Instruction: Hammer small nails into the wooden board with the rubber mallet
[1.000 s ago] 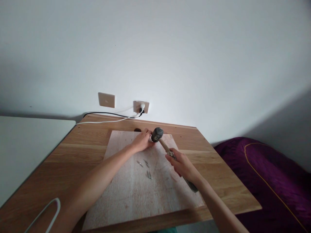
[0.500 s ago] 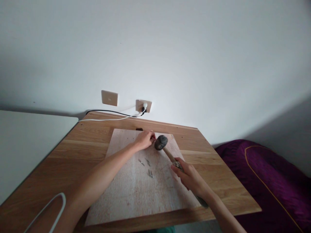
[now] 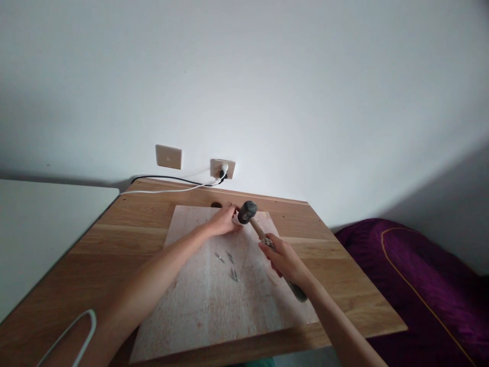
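Observation:
My right hand (image 3: 284, 260) is closed round the wooden handle of a mallet (image 3: 248, 212) with a dark, thick head. That head is raised over the far part of a pale, worn wooden board (image 3: 214, 311), close to my left fingers. My left hand (image 3: 225, 220) rests near the board's far edge with its fingers pinched together; the mallet head partly covers the fingertips, so what they hold is hidden. Several small silvery metal pieces (image 3: 234, 275), like nails or screws, lie on the board between my forearms.
The board lies on a brown wooden table (image 3: 344, 285) against a white wall. Behind it, a wall socket (image 3: 223, 169) has plugs with a white cable (image 3: 164, 191) and a black one running left. A white surface (image 3: 49, 229) adjoins at left; purple fabric (image 3: 431, 290) is at right.
The mallet and my right hand have moved up and slightly left, bringing the head nearer my left fingers. My left hand stays at nearly the same spot on the board.

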Demonstrator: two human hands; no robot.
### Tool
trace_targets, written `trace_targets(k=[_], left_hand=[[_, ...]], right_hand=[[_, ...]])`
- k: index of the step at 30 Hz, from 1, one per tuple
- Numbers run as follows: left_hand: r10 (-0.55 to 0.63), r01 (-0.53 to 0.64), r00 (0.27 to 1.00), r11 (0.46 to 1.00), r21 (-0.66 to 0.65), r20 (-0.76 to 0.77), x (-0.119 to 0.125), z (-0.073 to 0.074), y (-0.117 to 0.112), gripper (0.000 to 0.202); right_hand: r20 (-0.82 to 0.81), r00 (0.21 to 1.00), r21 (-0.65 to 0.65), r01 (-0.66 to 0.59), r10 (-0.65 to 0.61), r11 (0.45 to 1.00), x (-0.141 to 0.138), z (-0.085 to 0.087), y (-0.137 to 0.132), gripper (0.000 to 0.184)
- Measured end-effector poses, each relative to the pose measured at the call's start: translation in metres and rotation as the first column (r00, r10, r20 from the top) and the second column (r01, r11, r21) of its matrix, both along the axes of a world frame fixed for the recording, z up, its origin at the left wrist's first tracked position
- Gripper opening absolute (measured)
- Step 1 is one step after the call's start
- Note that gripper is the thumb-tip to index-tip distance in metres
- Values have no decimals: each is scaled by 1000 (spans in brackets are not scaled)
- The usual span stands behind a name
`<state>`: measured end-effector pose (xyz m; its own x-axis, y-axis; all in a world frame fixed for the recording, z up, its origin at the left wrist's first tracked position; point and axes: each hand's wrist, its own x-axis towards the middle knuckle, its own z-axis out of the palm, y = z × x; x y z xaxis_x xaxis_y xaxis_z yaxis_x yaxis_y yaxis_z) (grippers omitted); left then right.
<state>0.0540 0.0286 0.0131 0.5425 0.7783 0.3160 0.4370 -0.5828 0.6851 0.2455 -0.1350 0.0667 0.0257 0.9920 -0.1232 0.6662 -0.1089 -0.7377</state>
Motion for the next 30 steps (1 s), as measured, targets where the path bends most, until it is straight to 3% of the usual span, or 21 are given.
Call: trace_targets(k=[3,6,8,10,12,16,20,23,27,30], left_hand=[[-20,19,999,1000,4,45,-6,9,2,53],[-157,155,986,987,-31,-57,-15,29,-1,25],[-365,351,920,929,-116,-143,-20,43,-5,8],[-544,516,818,838,-179,-190,-22,53,-11,11],[-632,596,742,775,-210,-223,-23,55,-17,17],[-684,611,685,727,-313,-251,-21,46,-23,18],[-675,574,716,715,-398,-180,-20,41,-25,20],[-658,559,728,731,-392,-189,-20,45,-23,18],[-697,600,683,706,-375,-219,-30,56,-10,7],[-621,576,776,770,-274,-114,-42,57,8,11]], right_hand=[[-10,1000,18,13,-13,1000,2,-5,-8,31],[-29,999,18,19,-18,1000,7,-8,-24,33],[-26,999,-17,19,-19,1000,11,-10,-33,35],[-5,1000,-53,2,-3,999,14,-14,-39,36],[13,1000,-58,-17,17,998,15,-18,-41,35],[-2,1000,-45,-23,23,999,16,-23,-42,32],[-38,999,-49,-17,15,999,16,-23,-42,30],[-36,999,-39,-15,14,999,16,-25,-42,31],[-25,1000,-31,-7,6,999,17,-27,-43,32],[-28,1000,-35,-4,3,999,17,-27,-43,34]])
